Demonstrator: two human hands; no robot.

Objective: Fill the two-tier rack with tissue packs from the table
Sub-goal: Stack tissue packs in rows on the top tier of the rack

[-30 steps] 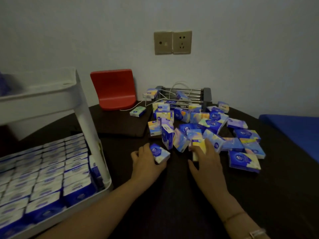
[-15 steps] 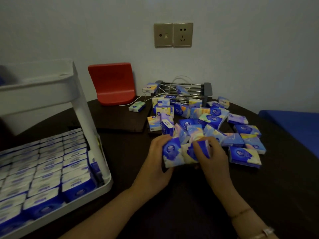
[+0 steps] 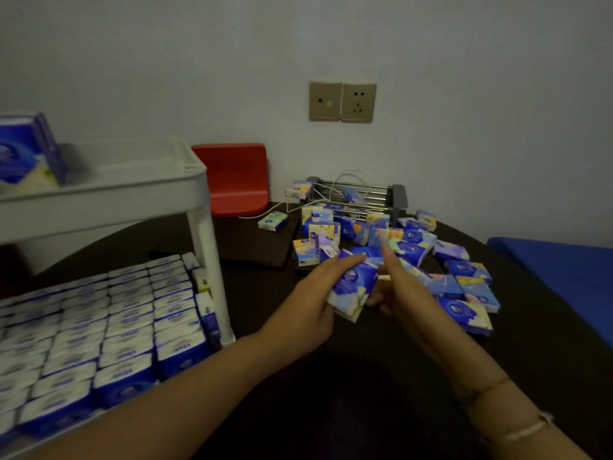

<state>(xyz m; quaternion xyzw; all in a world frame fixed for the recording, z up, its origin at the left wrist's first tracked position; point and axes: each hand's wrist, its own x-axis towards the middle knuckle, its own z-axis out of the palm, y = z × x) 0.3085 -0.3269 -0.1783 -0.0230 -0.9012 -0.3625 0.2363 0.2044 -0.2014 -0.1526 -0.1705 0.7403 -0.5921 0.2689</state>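
Two hands: left hand (image 3: 311,303), right hand (image 3: 403,297); one two-tier rack (image 3: 195,180); one red holder (image 3: 232,179); two wall sockets (image 3: 341,101).
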